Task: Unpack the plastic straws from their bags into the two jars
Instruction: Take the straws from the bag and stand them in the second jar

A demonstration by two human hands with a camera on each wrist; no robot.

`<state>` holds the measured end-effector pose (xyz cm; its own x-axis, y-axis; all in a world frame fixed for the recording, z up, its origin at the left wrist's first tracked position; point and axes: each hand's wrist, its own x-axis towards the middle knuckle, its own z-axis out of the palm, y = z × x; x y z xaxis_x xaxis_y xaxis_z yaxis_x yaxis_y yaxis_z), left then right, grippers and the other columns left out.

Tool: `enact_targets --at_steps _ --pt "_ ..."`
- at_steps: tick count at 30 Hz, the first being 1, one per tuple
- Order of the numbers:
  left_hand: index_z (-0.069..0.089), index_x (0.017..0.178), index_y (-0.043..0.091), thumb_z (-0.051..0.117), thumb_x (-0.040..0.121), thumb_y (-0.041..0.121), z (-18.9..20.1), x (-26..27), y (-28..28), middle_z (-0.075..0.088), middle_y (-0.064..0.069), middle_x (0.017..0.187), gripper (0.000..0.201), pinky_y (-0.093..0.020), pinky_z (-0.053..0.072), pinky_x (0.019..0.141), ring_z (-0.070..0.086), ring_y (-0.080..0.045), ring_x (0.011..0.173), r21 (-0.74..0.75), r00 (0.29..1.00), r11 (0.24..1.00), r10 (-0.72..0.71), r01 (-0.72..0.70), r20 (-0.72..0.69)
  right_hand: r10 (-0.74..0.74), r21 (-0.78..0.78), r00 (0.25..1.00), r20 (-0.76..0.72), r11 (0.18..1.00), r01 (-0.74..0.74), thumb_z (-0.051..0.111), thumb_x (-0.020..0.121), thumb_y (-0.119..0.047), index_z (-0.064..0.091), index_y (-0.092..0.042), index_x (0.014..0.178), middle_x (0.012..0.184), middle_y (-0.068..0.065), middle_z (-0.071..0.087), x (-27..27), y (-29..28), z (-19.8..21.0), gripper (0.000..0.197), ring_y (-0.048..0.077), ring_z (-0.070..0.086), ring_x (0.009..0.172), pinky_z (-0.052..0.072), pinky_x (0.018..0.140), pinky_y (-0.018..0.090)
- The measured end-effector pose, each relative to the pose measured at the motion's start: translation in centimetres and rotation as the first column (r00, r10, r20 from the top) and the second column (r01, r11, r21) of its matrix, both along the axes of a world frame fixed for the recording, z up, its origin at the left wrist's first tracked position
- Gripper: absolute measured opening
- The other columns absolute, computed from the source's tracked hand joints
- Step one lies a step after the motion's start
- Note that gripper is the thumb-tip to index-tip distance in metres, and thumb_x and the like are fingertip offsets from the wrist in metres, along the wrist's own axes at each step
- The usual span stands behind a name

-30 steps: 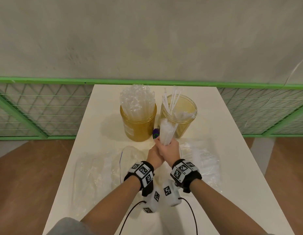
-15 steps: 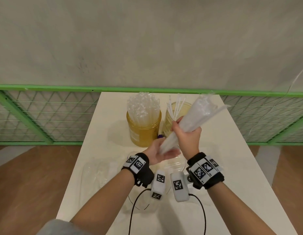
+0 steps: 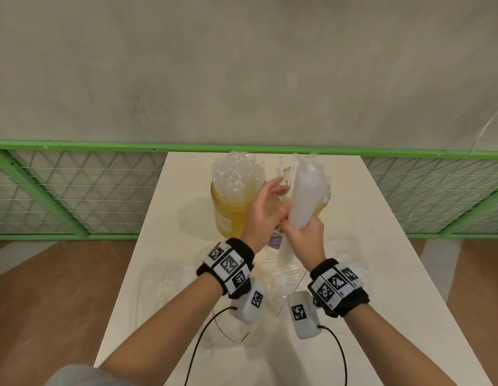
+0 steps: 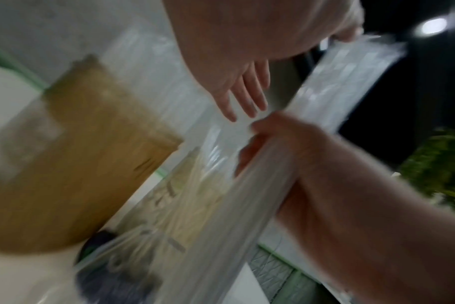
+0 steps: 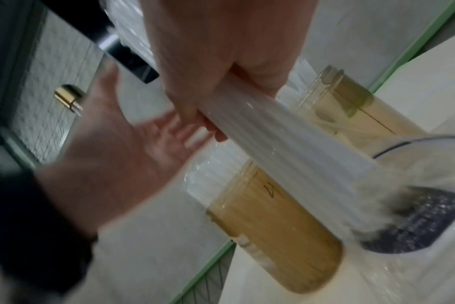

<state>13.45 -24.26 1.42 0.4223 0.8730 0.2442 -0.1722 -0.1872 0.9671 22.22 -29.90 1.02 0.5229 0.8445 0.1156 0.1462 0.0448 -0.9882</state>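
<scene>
Right hand: my right hand [image 3: 305, 238] is wrapped around the lower part of a bundle of straws [image 3: 306, 196], holding it nearly upright in front of the right jar.
Left hand: my left hand [image 3: 263, 210] is spread, fingers straight, just beside the bundle; it grips nothing, and I cannot tell whether the fingertips touch the straws.
Left jar: the left jar [image 3: 228, 215] is packed with clear straws that stand well above its rim; I judge it done.
Right jar: the right jar [image 3: 321, 204] stands behind my bundle, mostly hidden; only a few straws [image 3: 281, 169] show above its mouth, so it has room.
Bags: clear plastic bags [image 3: 164, 285] lie flat on the tabletop [image 3: 381, 246] near my wrists; whether any hold straws is too faint to tell.
Progress: roughly past halfway by my reckoning; this bundle has yet to go into the right jar.
Edges: both jars stand close together toward the far edge of the tabletop, by the green rail [image 3: 75, 147].
Open room: bare tabletop lies right of the right jar; the tight spot is the gap between the jars, where a tilted bundle could knock the full one.
</scene>
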Motion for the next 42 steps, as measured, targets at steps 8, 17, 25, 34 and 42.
enact_targets --at_steps 8,17,25,34,42 --pt "0.045 0.13 0.026 0.063 0.085 0.011 3.0 2.0 -0.4 0.061 -0.005 0.113 0.051 -0.026 0.049 0.093 0.059 -0.007 0.098 0.29 0.954 0.914 0.235 -0.283 0.189 0.097 -0.077 0.943 0.318 0.994 -0.076 0.066 0.079 -0.005 0.055 -0.02 0.084 0.072 -0.012 0.06 -1.3 0.0 -2.0 0.019 -0.01 0.057 0.066 0.042 0.06 0.007" --pt "0.066 0.106 -0.003 0.058 0.086 0.023 1.2 1.8 -0.1 0.067 -0.012 0.107 0.034 -0.03 0.053 0.088 0.058 -0.003 0.099 0.601 0.98 0.794 0.179 -0.089 -0.092 0.074 -0.079 0.961 0.268 0.995 -0.055 0.069 0.077 -0.004 0.053 -0.027 0.076 0.067 -0.008 0.059 -0.9 -0.4 -3.0 0.028 -0.008 0.056 0.059 0.039 0.052 0.004" --pt "0.044 0.13 0.024 0.072 0.08 0.021 0.9 2.1 -0.5 0.065 -0.01 0.109 0.057 -0.034 0.054 0.089 0.065 -0.021 0.099 0.038 0.977 0.987 0.161 -0.157 -0.143 0.072 -0.056 0.921 0.383 0.997 -0.055 0.062 0.086 -0.014 0.057 -0.01 0.11 0.088 -0.012 0.06 -1.3 1.1 -1.5 0.025 0.006 0.059 0.082 0.054 0.074 0.025" --pt "0.038 0.131 0.02 0.061 0.084 0.044 2.0 1.6 -0.5 0.055 0.001 0.12 0.057 -0.03 0.051 0.093 0.057 -0.011 0.107 0.212 0.99 0.977 0.028 0.001 -0.137 0.111 0.0 0.97 0.216 0.994 -0.114 0.052 0.088 0.003 0.061 -0.012 0.098 0.093 0.017 0.064 -0.5 0.9 1.4 0.019 0.041 0.061 0.095 0.05 0.081 0.047" --pt "0.037 0.139 0.012 0.052 0.093 0.01 -0.7 1.8 2.0 0.041 -0.004 0.142 0.049 -0.026 0.034 0.109 0.041 -0.012 0.129 0.035 0.936 0.987 0.161 -0.158 -0.312 -0.14 0.268 0.98 0.144 0.959 0.098 0.059 0.065 -0.014 0.059 -0.015 0.065 0.07 0.001 0.059 7.7 6.1 10.5 0.001 0.014 0.057 0.069 0.049 0.063 0.027"
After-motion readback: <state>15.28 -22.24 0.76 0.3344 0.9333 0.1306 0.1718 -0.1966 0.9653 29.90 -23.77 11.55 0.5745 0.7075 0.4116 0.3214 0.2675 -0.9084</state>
